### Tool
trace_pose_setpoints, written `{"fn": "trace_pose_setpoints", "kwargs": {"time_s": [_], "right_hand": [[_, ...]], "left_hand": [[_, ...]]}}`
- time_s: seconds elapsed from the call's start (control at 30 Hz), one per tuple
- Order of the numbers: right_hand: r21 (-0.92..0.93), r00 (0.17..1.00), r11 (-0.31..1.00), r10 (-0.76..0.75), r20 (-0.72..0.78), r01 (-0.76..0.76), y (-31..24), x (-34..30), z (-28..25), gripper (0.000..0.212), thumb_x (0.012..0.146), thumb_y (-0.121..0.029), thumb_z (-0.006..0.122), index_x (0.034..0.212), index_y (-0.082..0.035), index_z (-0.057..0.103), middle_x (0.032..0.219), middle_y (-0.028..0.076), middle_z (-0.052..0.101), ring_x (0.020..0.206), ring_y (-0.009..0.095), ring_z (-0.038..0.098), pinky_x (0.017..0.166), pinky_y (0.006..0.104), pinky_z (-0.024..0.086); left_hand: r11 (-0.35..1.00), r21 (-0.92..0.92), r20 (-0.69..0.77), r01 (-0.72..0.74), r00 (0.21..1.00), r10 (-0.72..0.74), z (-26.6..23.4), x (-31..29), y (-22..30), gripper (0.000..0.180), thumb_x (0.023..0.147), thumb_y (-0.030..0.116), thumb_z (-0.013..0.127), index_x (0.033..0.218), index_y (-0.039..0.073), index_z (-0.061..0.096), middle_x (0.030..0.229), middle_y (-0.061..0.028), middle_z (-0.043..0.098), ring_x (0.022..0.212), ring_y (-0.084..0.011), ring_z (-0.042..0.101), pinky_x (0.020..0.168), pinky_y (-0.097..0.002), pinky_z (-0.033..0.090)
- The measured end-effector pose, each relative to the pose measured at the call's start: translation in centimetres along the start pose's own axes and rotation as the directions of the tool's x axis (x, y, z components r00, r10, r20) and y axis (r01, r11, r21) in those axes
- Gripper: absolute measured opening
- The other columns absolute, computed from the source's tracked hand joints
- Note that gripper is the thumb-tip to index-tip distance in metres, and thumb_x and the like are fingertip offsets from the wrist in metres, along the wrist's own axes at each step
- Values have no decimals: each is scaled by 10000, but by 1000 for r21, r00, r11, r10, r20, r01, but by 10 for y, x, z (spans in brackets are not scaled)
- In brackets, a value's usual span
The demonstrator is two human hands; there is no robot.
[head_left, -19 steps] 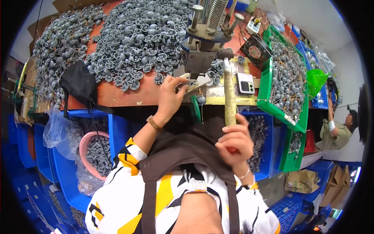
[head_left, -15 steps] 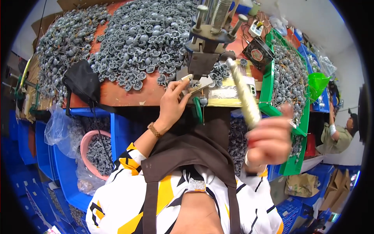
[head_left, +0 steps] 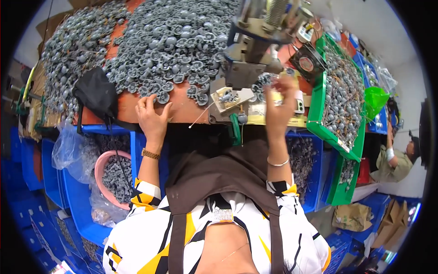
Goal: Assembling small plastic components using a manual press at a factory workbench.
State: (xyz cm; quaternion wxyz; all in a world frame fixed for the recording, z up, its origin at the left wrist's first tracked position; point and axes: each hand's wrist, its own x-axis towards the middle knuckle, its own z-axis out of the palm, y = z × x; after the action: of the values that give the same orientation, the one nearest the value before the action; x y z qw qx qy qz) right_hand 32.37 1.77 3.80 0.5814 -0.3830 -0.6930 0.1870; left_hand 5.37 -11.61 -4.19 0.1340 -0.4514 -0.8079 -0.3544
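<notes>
- We see the left hand (head_left: 153,118), fingers loosely spread and thumb apart, at the near edge of the heaped grey caps (head_left: 182,45) (whether touching, we cannot tell).
- We see the right hand (head_left: 280,106), blurred, beside the press (head_left: 246,74); we cannot tell whether its fingers grasp anything.
- We find a grey part (head_left: 226,97) in the jig (head_left: 245,95), near the press.
- We spot a fan (head_left: 308,63) and a green tray (head_left: 322,130) further right.
</notes>
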Motion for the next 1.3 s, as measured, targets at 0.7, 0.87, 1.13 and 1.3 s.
{"fn": "trace_pose_setpoints", "kwargs": {"time_s": [0.7,0.87,1.13,1.3], "right_hand": [[-377,894,841,442,66,-388,-33,-37,-228,63,824,-8,674,877,19,651,779,11,631,709,66,574,645,215,454],[-551,924,742,314,-217,-382,14,-23,-260,100,860,-67,663,895,27,663,783,29,648,694,73,570,642,227,458],[-878,904,428,427,-14,-216,174,47,-226,235,812,-269,678,852,-41,720,740,142,680,694,249,673,655,360,501],[-376,885,819,466,-6,-433,181,79,-233,244,876,-251,644,772,-32,677,713,50,677,618,150,618,562,296,468]], "left_hand": [[893,-381,-5,-241,966,259,39,3,12,226,904,11,582,1124,-12,632,1178,-144,619,1107,-282,569,970,-368,422],[846,-509,63,-157,974,219,37,7,7,220,943,6,531,1141,-38,617,1236,-133,600,1152,-219,555,968,-314,430],[617,-772,241,154,969,59,33,8,-12,243,968,22,500,1177,-26,613,1264,-104,573,1119,-171,555,936,-287,491],[295,-876,368,381,924,-99,34,10,-28,283,989,48,461,1241,-39,558,1291,-124,550,1193,-206,530,1002,-322,471]]}}
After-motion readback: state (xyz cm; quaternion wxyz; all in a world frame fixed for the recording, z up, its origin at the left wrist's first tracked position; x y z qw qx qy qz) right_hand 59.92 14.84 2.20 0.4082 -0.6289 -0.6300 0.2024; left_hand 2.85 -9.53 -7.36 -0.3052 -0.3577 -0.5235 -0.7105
